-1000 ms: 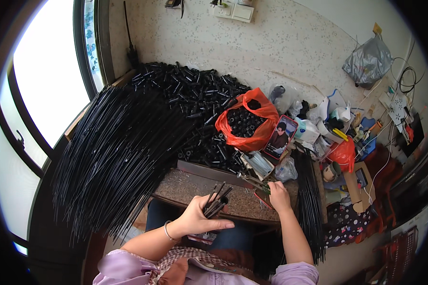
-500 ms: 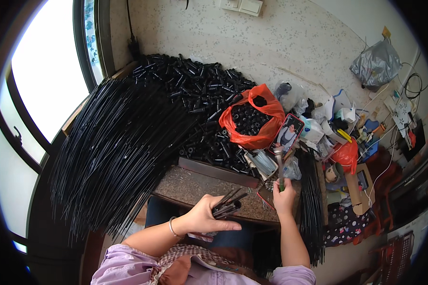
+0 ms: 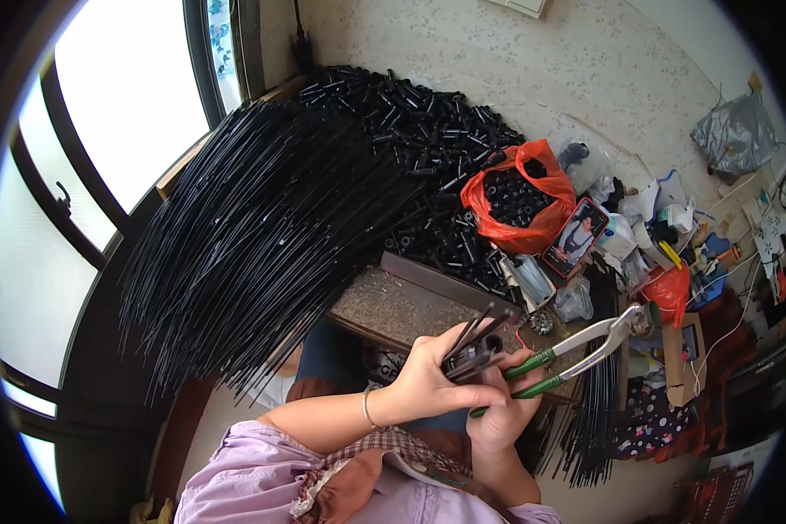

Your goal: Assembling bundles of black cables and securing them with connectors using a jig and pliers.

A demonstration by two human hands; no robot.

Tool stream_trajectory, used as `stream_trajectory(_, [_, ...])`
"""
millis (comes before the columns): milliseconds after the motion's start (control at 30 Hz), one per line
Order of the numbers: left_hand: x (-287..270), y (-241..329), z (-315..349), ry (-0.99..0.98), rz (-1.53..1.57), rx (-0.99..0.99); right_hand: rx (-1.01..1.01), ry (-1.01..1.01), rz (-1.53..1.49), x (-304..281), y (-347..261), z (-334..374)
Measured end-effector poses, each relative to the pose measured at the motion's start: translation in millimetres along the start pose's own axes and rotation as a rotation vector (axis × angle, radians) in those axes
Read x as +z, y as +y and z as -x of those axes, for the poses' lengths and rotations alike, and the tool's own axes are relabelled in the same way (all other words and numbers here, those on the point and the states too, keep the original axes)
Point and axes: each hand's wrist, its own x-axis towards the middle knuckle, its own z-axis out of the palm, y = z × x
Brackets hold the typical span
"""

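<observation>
My left hand (image 3: 428, 380) is closed on a bundle of thin black rods (image 3: 473, 349), whose ends stick out above the fingers. A dark tubular part shows among them. Close against it, my right hand (image 3: 502, 425) grips end-cutting pincers (image 3: 585, 334) with green handles and silver arms. The two handles are spread apart, and the jaws point to the upper right, away from the bundle. The hands meet in front of the table's near edge. Parts of the right fingers are hidden behind the left hand and the rods.
A large sheaf of long black rods (image 3: 244, 236) fans over the table's left side. Behind lies a heap of black tubular parts (image 3: 445, 131). An orange bag (image 3: 520, 231), a phone (image 3: 576, 236) and a cluttered pile are to the right. More rods (image 3: 596, 419) hang off the right edge.
My right hand has come left to meet the left hand. The pincers, upright before, now lie slanted with handles spread. The view has shifted, so the table appears farther right.
</observation>
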Motion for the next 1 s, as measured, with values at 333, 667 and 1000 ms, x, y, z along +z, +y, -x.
stream_trajectory(333, [10.0, 13.7, 17.2, -0.162, -0.232, 0.293, 0.044, 0.029, 0.002, -12.0, -25.8, 0.7])
stream_trajectory(667, [-10.0, 7.5, 13.3, -0.078, -0.114, 0.038, -0.003, -0.109, 0.067, -8.8, -6.7, 11.8])
stream_trajectory(1000, [-10.3, 10.4, 15.9, -0.101, -0.042, -0.095, 0.005, -0.186, 0.053, -4.4, -0.3, 16.7])
